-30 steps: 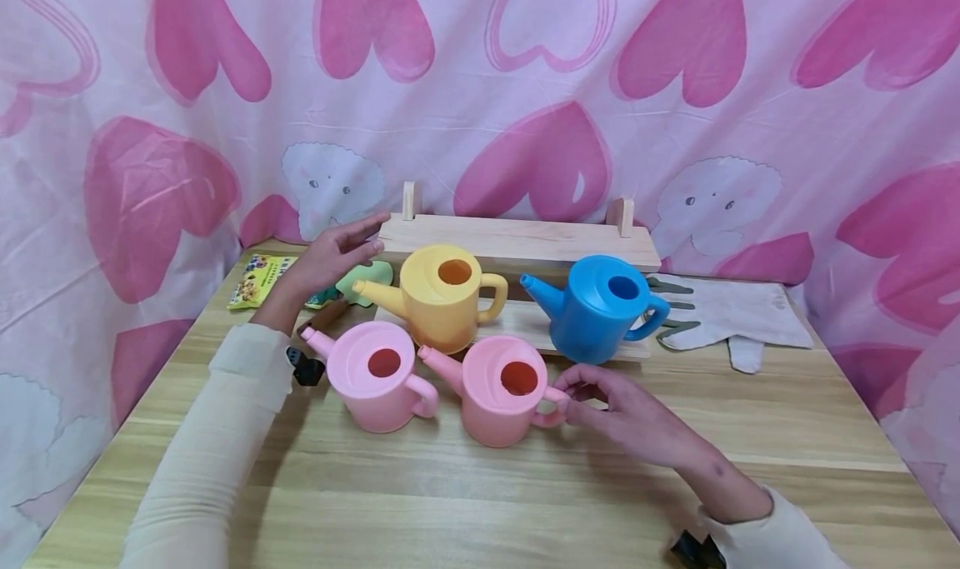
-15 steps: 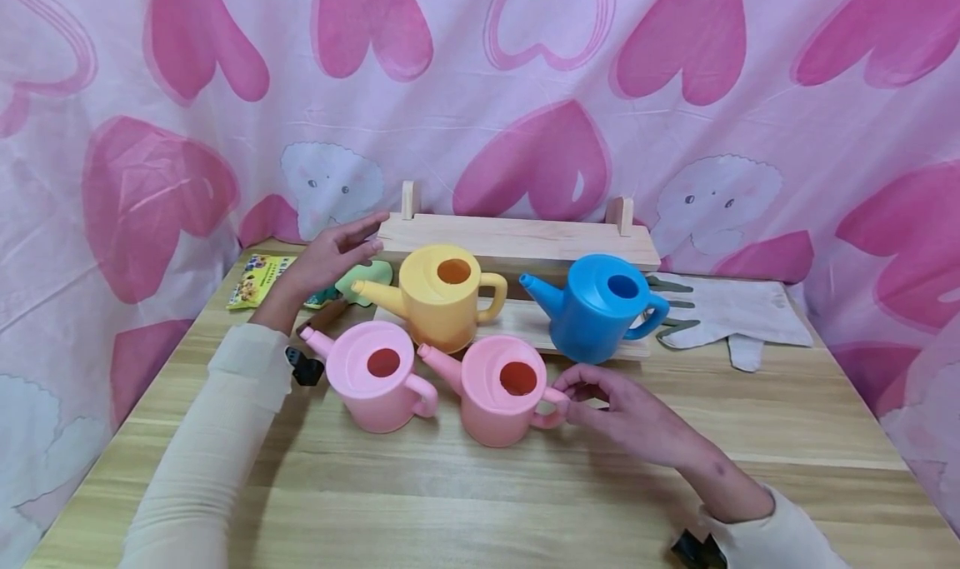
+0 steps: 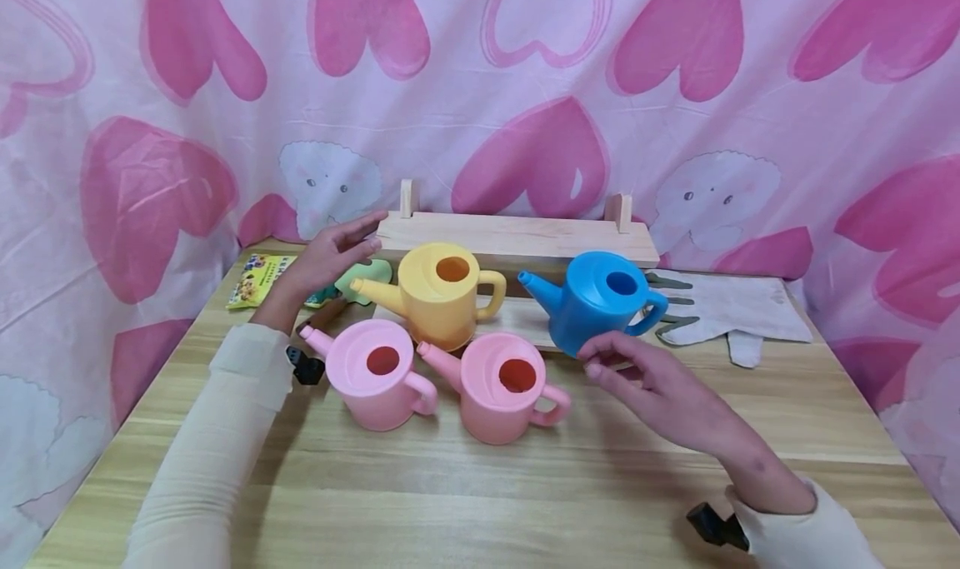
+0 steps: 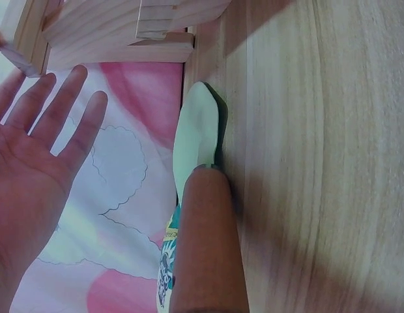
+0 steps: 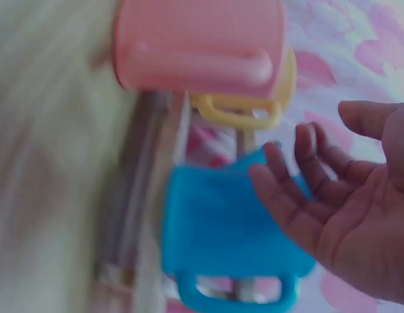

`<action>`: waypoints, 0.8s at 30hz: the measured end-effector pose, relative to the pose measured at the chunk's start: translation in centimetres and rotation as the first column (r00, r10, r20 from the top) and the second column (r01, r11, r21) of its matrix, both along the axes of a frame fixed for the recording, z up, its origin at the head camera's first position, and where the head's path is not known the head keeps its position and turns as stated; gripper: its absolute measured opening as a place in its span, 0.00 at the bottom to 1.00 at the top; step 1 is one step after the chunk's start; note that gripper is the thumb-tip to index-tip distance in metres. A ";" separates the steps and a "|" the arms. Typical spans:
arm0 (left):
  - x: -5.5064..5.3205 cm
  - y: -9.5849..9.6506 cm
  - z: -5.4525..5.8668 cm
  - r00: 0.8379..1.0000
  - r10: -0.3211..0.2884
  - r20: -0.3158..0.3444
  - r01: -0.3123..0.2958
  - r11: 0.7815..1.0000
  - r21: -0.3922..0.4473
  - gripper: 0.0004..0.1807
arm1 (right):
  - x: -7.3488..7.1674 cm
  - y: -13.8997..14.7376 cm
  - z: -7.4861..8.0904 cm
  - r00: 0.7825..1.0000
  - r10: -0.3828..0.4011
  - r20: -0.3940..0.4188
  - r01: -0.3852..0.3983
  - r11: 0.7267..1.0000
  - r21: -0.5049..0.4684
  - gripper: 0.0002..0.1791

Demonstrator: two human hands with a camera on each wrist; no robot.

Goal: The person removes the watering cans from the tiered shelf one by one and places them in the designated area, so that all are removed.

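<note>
My left hand (image 3: 326,257) lies with fingers extended at the left end of a wooden shelf (image 3: 517,237). In the left wrist view, its fingertips meet the shelf's wooden edge (image 4: 23,49). My right hand (image 3: 663,390), fingers loosely bent and holding nothing, hovers before the blue watering can (image 3: 588,311). A salmon-pink watering can (image 3: 491,419) stands on the table to its left, apart from the fingers. Beside that is a light pink watering can (image 3: 375,406). The yellow watering can (image 3: 442,311) and the blue one stand at the shelf's lower board, spouts leftward.
A trowel with a green blade (image 4: 199,124) and brown handle (image 4: 208,241) lies by my left forearm. Behind it is a yellow packet (image 3: 258,280). A white glove (image 3: 742,306) lies at the right. A pink heart-print curtain (image 3: 525,77) hangs behind the table.
My right hand has let go of the salmon-pink watering can's handle and moved up and right toward the blue one. The left hand and the cans have stayed in place.
</note>
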State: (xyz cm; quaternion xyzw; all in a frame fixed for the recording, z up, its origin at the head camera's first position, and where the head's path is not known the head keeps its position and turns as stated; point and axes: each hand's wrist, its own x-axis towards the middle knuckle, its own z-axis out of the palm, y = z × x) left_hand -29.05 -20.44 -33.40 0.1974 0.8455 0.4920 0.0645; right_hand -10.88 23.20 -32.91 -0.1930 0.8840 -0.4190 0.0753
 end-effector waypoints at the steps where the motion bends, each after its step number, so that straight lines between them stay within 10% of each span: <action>1: 0.0 0.0 0.0 1.000 -0.001 0.000 0.001 1.000 0.000 0.33 | 0.0 0.3 0.3 0.998 0.003 -0.066 -0.002 1.000 0.015 0.13; 4: -0.3 0.1 -0.1 1.000 0.001 0.000 -0.001 1.000 0.001 0.33 | -0.1 1.2 0.9 0.956 0.024 -0.291 -0.004 0.998 0.069 0.13; 7: -0.7 -0.1 -0.6 1.000 0.005 -0.009 -0.005 1.000 -0.006 0.33 | -0.6 2.3 1.1 0.859 0.046 -0.509 0.019 0.992 0.122 0.17; 11: -1.8 -0.7 -1.9 1.000 0.007 -0.021 -0.007 1.000 -0.006 0.33 | -1.6 3.8 1.1 0.771 0.016 -0.636 0.083 0.989 0.126 0.18; 19: -2.7 -1.2 -3.1 1.000 0.009 -0.025 -0.009 1.000 0.005 0.34 | -3.6 6.2 -0.7 0.755 -0.111 -0.646 0.224 0.970 0.095 0.27; 24: -2.7 -1.3 -3.2 0.999 0.000 -0.035 0.001 1.000 0.014 0.34 | -4.5 7.1 -1.8 0.796 -0.135 -0.589 0.234 0.968 0.094 0.31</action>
